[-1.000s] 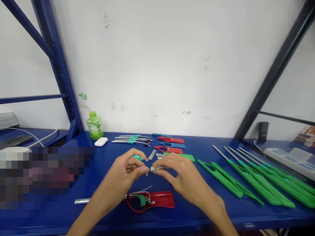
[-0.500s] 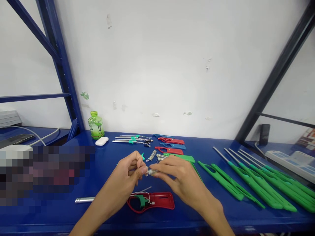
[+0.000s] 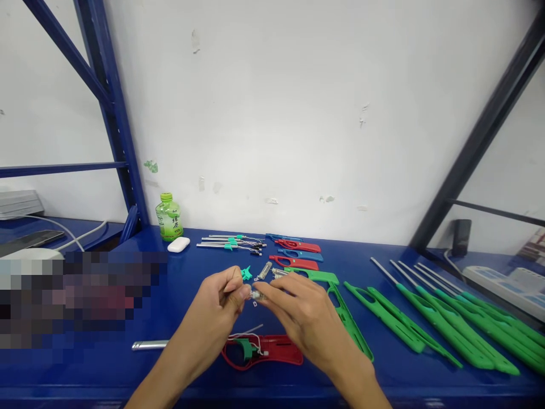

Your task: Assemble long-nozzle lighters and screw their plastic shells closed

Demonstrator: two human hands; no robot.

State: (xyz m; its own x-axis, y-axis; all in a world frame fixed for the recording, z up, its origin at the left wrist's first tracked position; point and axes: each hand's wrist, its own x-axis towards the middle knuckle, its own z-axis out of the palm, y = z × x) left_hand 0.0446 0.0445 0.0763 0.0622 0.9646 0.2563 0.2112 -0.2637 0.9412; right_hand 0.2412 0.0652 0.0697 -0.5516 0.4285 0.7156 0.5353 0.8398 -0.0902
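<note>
My left hand (image 3: 219, 298) pinches thumb and finger at the valve end of a small clear lighter fuel tank (image 3: 256, 295). From the other side, my right hand (image 3: 304, 307) grips the tank's body, mostly hidden behind its fingers. Below them lies an open red lighter shell half (image 3: 283, 349) with a green trigger (image 3: 246, 349), white wires and a silver tube (image 3: 149, 345) reaching out left. A turquoise plastic piece (image 3: 246, 273) shows just beyond my left fingers. Another clear fuel tank (image 3: 265, 270) rests past my hands.
Several silver tubes (image 3: 217, 245) with turquoise parts and wires lie at the back. Red and blue shells (image 3: 298, 263) sit beside them. Green shells (image 3: 351, 324) and long green lighters (image 3: 451, 318) fill the right. A green bottle (image 3: 169, 218) and white case (image 3: 179, 245) stand back left.
Both hands have shifted slightly left, still gripping the fuel tank between them. More of the green shell right of my right hand shows. The view has tilted a little.
</note>
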